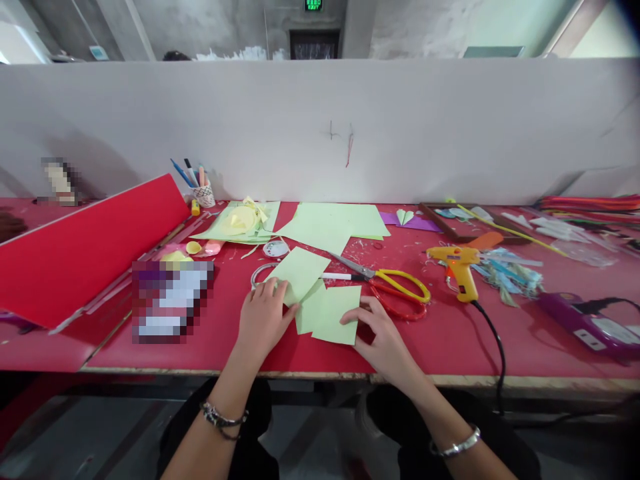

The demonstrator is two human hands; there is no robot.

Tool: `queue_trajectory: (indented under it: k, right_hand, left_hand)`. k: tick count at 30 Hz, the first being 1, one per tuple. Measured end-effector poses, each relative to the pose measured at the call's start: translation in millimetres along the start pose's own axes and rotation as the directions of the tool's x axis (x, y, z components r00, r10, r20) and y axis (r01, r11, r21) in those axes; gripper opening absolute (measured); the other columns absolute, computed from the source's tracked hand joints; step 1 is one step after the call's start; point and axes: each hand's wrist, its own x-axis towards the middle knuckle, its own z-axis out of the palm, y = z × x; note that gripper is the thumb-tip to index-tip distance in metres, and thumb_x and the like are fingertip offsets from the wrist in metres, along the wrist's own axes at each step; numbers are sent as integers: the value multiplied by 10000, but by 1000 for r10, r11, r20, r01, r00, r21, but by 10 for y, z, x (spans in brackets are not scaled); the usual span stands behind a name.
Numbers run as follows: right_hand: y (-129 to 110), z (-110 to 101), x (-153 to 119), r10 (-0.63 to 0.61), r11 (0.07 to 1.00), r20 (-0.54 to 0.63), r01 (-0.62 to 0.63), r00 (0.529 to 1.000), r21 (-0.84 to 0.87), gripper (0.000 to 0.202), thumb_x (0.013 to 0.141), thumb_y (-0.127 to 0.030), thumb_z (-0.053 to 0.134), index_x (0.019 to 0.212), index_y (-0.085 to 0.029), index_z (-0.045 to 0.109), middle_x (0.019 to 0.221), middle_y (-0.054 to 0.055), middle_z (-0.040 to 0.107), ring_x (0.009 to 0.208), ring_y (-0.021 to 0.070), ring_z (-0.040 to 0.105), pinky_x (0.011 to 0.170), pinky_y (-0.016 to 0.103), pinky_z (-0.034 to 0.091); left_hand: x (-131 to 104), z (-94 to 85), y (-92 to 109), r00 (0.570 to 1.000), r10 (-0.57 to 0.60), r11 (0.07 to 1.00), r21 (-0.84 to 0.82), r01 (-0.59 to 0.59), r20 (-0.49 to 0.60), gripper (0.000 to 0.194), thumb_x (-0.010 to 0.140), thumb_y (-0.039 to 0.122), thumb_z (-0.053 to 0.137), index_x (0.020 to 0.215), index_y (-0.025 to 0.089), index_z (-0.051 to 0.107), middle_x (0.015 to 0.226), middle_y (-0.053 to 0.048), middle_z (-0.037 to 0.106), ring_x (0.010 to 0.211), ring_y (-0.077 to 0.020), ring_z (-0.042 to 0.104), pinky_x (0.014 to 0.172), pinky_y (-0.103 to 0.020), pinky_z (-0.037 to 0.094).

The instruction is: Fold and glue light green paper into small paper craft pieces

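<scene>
My left hand (264, 312) grips the lower left edge of a light green paper piece (301, 272), tilted over the table. My right hand (381, 333) has its fingers on top of another light green paper piece (337, 315) and its thumb at the right edge. Partly covered between the two lies a third green piece (311, 310). Just beyond the papers are scissors (400, 280) with yellow and red handles, and a white marker (337, 276) that passes partly under the scissors.
Large green sheets (325, 223) lie at the back. To the right are a yellow glue gun (463, 267) with a black cord, tangled blue-green scraps (510, 270) and a purple device (590, 327). A pen cup (203, 195) and a big red board (95, 247) stand left.
</scene>
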Motion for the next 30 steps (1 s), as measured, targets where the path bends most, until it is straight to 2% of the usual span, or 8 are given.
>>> queue_trajectory:
  k: [6, 9, 13, 17, 22, 24, 27, 30]
  right_hand:
    - [8, 26, -23, -1, 996, 33, 4, 999, -87, 259, 639, -29, 491, 763, -214, 623, 1178, 80, 409, 1125, 252, 406, 917, 430, 364]
    - [40, 37, -36, -1, 992, 4, 2, 1000, -125, 263, 646, -40, 503, 769, -226, 643, 1269, 71, 348, 1195, 282, 326, 935, 479, 332]
    - [52, 38, -43, -9, 990, 8, 10, 1000, -138, 265, 646, -41, 505, 769, -225, 650, 1288, 70, 331, 1208, 292, 302, 933, 492, 329]
    - [30, 29, -46, 6, 989, -11, -7, 1000, -146, 277, 634, -28, 501, 774, -218, 647, 1283, 78, 329, 1195, 293, 312, 938, 495, 321]
    - [24, 21, -50, -19, 982, -81, 3, 997, -189, 290, 623, -14, 490, 756, -217, 649, 1315, 67, 309, 1216, 299, 284, 944, 514, 307]
    - [21, 23, -48, -50, 975, -96, 28, 994, -222, 255, 638, -32, 504, 733, -216, 652, 1339, 54, 296, 1249, 307, 239, 959, 521, 291]
    - [20, 27, -43, -89, 963, -38, 76, 995, -259, 207, 672, -66, 514, 712, -213, 654, 1352, 47, 317, 1280, 301, 207, 976, 507, 285]
    - [43, 14, -32, -68, 978, 96, 85, 993, -192, 222, 682, -63, 502, 747, -212, 653, 1250, 79, 463, 1168, 253, 418, 930, 441, 374]
  left_hand:
    - [22, -22, -7, 999, -2, 1000, 0, 2, -50, 277, 828, 293, 429, 1043, 160, 542, 1029, -113, 601, 945, -268, 553, 764, -389, 438]
    - [42, -32, -34, 994, -10, 1000, 18, 12, -111, 263, 852, 269, 374, 998, 164, 566, 984, -109, 621, 889, -255, 572, 730, -371, 433]
    - [58, -71, -113, 975, -79, 997, -9, 79, -210, 245, 843, 224, 378, 987, 175, 571, 937, -83, 632, 865, -236, 576, 688, -325, 433]
    - [30, -143, -188, 934, -183, 982, -102, 159, -306, 248, 830, 211, 404, 1019, 192, 563, 938, -59, 625, 843, -219, 582, 607, -278, 427]
    - [-27, -235, -222, 837, -231, 971, -175, 164, -496, 329, 814, 150, 396, 1106, 182, 544, 1023, -87, 560, 933, -217, 549, 727, -278, 437]
    - [-34, -252, -215, 823, -188, 980, -154, 123, -536, 375, 811, 109, 364, 1140, 172, 532, 1037, -104, 543, 967, -223, 529, 785, -299, 428]
    - [-26, -250, -184, 873, -75, 997, -47, 60, -482, 413, 805, 79, 348, 1167, 185, 518, 1099, -102, 540, 1016, -244, 498, 873, -366, 380]
    - [-11, -219, -145, 950, 38, 999, 16, -35, -309, 405, 796, 60, 344, 1113, 203, 553, 1145, -76, 554, 1079, -247, 468, 983, -443, 261]
